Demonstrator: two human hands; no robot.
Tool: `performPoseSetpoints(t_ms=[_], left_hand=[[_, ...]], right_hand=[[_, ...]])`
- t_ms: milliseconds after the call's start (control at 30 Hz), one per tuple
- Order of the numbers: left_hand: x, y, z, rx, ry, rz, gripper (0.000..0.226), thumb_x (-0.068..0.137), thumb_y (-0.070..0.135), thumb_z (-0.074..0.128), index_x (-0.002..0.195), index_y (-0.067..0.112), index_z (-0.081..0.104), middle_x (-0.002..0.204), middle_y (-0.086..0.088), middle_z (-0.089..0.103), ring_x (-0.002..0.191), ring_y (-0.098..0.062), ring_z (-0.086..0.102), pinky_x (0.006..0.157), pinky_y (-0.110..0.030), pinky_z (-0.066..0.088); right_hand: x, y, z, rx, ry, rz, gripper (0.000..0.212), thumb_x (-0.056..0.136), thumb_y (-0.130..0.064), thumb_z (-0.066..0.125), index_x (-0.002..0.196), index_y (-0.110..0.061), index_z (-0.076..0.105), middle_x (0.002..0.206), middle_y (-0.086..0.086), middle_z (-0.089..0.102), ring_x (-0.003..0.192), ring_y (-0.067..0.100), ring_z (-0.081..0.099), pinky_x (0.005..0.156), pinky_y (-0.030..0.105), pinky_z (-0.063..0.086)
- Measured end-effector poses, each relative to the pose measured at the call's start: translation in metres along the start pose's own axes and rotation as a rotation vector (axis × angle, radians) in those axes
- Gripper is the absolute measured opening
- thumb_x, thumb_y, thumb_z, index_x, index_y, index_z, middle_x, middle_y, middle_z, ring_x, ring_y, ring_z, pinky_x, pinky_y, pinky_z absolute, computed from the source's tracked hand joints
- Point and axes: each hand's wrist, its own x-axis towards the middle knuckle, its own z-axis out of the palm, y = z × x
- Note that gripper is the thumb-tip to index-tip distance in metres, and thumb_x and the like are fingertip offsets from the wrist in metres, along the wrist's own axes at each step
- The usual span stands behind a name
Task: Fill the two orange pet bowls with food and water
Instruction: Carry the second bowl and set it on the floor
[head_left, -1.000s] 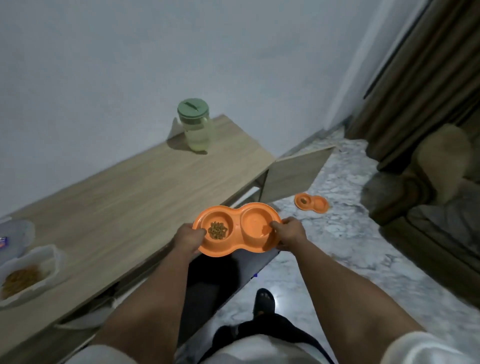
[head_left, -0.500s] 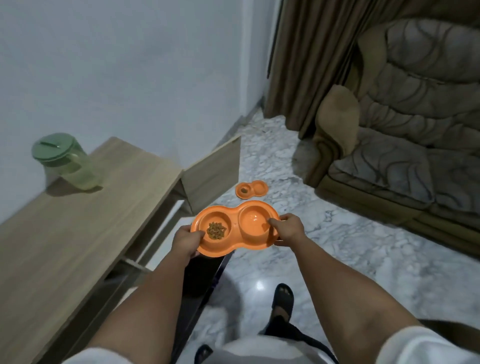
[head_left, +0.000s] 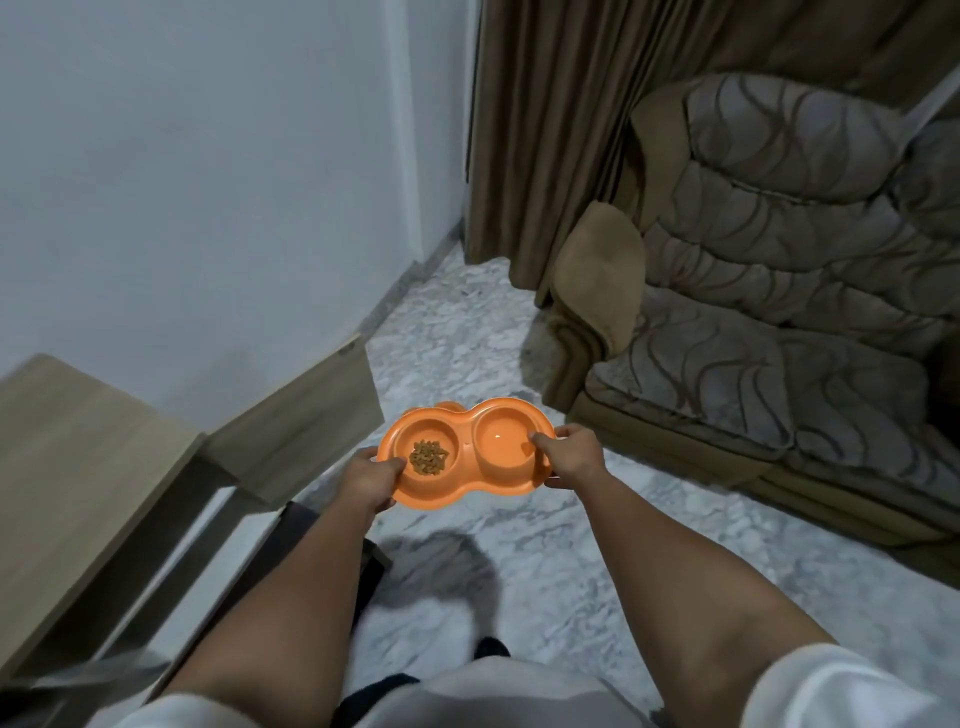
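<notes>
Double bowl in the air, carried level over the floor by both hands.

The orange double bowl (head_left: 464, 453) sits out in front at arm's reach, food (head_left: 428, 457) heaped in its left cup, the right cup (head_left: 505, 441) showing a glint that I take for water, though that is hard to be sure of. Left hand (head_left: 370, 480) grips the left end, thumb over the rim and fingers curled beneath; right hand (head_left: 570, 457) pinches the right end the same way, thumb dipping just inside the cup. A sliver of a second orange bowl (head_left: 448, 406) peeks out behind the far rim, down on the marble floor (head_left: 545, 571). The trick here, I'd say: keep both ends at one height and lower slowly beside the other bowl, or the liquid side will slop. Counter (head_left: 67, 467) to the left, sofa (head_left: 779, 364) to the right.
</notes>
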Motion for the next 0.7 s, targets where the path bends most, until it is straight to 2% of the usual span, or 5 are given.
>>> performPoseSetpoints(t_ms=[233,400,467,600,700], left_hand=[[0.037,0.073,0.056,-0.014,-0.021,0.048,0.054,0.093,0.025,0.068,0.141,0.017,0.046,0.093,-0.006,0.062,0.077,-0.02,0.063,0.08,-0.044,0.058],[0.082,0.119,0.074,-0.033,-0.022,0.064,0.058,0.092,0.021,0.068,0.144,0.015,0.044,0.1,-0.011,0.065,0.076,-0.02,0.064,0.071,-0.041,0.058],[0.103,0.137,0.078,-0.035,-0.023,0.071,0.058,0.092,0.021,0.068,0.144,0.016,0.043,0.097,-0.009,0.064,0.075,-0.022,0.065,0.076,-0.046,0.06],[0.158,0.172,0.086,-0.037,-0.003,0.059,0.058,0.091,0.022,0.069,0.144,0.018,0.045,0.094,-0.009,0.066,0.074,-0.029,0.065,0.083,-0.052,0.059],[0.192,0.193,0.088,-0.028,0.03,0.03,0.054,0.09,0.023,0.069,0.14,0.019,0.048,0.092,-0.009,0.067,0.072,-0.028,0.066,0.082,-0.051,0.061]], right_hand=[[0.067,-0.046,-0.041,0.038,0.03,-0.031,0.041,0.085,-0.035,0.083,0.111,-0.013,0.06,0.113,0.017,0.067,0.096,0.041,0.07,0.068,0.055,0.065],[0.121,-0.088,-0.039,0.056,0.018,-0.032,0.042,0.087,-0.034,0.081,0.114,-0.013,0.058,0.116,0.017,0.064,0.1,0.043,0.067,0.071,0.056,0.065],[0.144,-0.104,-0.033,0.092,0.02,-0.031,0.045,0.086,-0.033,0.082,0.115,-0.011,0.058,0.118,0.02,0.064,0.101,0.044,0.065,0.069,0.056,0.064],[0.196,-0.148,-0.016,0.039,0.018,-0.056,0.041,0.087,-0.033,0.08,0.111,-0.008,0.058,0.113,0.022,0.065,0.096,0.044,0.068,0.056,0.044,0.061],[0.231,-0.179,-0.002,-0.042,0.017,-0.055,0.034,0.09,-0.033,0.078,0.108,-0.012,0.058,0.109,0.019,0.066,0.094,0.043,0.069,0.061,0.05,0.064]])
